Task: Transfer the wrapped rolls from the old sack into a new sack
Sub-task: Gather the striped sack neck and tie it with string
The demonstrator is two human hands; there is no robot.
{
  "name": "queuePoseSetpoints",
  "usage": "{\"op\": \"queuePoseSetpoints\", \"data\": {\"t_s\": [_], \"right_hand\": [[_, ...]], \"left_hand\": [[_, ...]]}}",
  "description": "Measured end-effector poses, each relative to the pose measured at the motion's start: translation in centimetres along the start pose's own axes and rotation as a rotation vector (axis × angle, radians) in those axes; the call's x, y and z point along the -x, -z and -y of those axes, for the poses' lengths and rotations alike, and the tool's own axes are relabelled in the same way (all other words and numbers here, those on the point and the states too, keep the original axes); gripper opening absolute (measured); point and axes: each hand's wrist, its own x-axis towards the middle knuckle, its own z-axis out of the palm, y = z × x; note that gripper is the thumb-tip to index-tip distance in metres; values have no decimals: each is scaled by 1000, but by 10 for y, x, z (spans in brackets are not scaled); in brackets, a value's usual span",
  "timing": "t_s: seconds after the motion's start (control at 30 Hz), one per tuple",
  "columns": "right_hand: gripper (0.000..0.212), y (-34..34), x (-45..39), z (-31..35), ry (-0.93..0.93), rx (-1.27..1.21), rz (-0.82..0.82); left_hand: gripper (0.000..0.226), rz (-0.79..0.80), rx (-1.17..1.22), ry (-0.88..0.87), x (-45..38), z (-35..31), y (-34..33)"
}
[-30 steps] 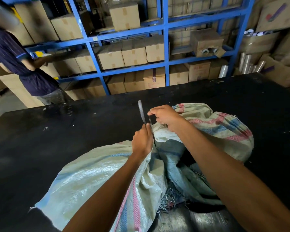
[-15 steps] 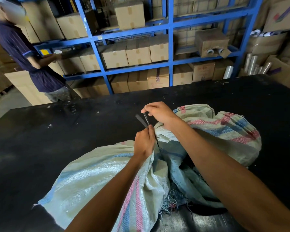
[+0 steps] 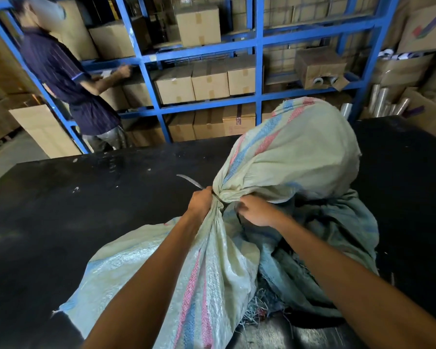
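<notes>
The gathered neck of the striped sack (image 3: 292, 152) is clenched in the left hand (image 3: 200, 204), a thin strap (image 3: 189, 180) jutting beyond that grip. Just beside it, sack cloth is pinched by the right hand (image 3: 256, 214) above the table (image 3: 86, 197).

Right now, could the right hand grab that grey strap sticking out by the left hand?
Probably yes. The strap juts from the left hand over bare table, nothing covering it. But the right hand grips the sack, so it must let go first.
</notes>
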Motion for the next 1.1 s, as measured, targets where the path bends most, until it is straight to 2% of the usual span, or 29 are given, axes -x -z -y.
{"op": "queuePoseSetpoints", "data": {"t_s": [0.1, 0.17, 0.23, 0.3, 0.43, 0.63, 0.7, 0.77, 0.8, 0.87, 0.9, 0.93, 1.1], "right_hand": [[34, -12, -6, 1, 13, -126, -78], [39, -15, -4, 7, 17, -216, -97], [42, -15, -3, 12, -12, -281, -112], [43, -15, -4, 14, -50, -315, -124], [44, -15, 0, 16, -52, -328, -137], [19, -15, 1, 15, -27, -368, -158], [21, -16, 0, 17, -23, -351, -161], [37, -16, -3, 15, -38, -423, -114], [37, -17, -4, 14, -71, -497, -51], [15, -19, -3, 19, -144, -698, 88], [10, -20, 0, 24, -175, -771, 143], [16, -22, 3, 27, -204, -834, 174], [15, -32, 9, 28, -251, -1219, 93]], "left_hand": [[24, 132, 110, 7, 12, -8, 4], [19, 256, 315, 127, 16, -7, 5], [20, 284, 424, 199, 15, -6, 5], [27, 324, 423, 203, 18, -7, 7], [26, 375, 335, 163, 19, -8, 11], [33, 425, 285, 163, 23, -10, 13], [31, 367, 231, 146, 21, -11, 15], [30, 196, 43, 58, 14, -12, 15], [33, 85, -101, 16, 10, -10, 14], [39, -100, -274, -47, 8, -9, 9], [40, -142, -296, -60, 9, -8, 6], [42, -170, -306, -70, 8, -7, 3], [47, -240, -297, -34, -1, 0, -3]]}}
